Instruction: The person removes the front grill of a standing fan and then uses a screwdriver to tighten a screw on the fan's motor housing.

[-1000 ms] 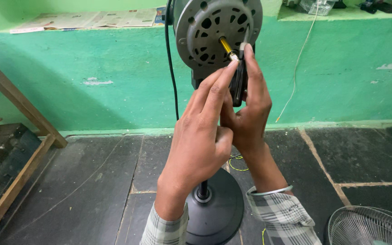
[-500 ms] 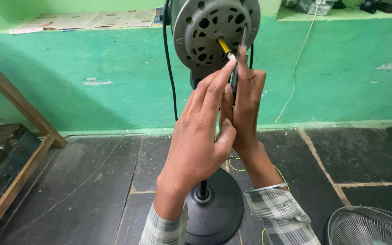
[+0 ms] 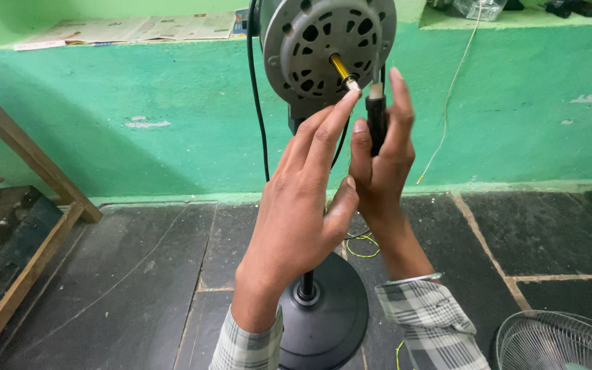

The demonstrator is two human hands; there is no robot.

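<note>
Grey vented fan motor [image 3: 327, 48] upright on its stand, brass shaft [image 3: 342, 70] protruding.

The fan motor [image 3: 328, 51] sits at twelve o'clock, atop a pole rising from the round base [image 3: 323, 318] at six o'clock on the floor [image 3: 138, 274]. Its shaft [image 3: 342, 70] juts toward the viewer. The left hand [image 3: 303, 205] is in front of the pole, fingertips touching the shaft's end; the right hand [image 3: 381, 164] is just right of it, holding a screwdriver [image 3: 376, 113] upright beside the shaft. A cable [image 3: 258, 103] hangs left of the motor. A wooden frame [image 3: 29, 205] stands at nine o'clock, a fan grille [image 3: 560, 339] at five, newspapers [image 3: 131, 29] on the ledge at eleven.
</note>
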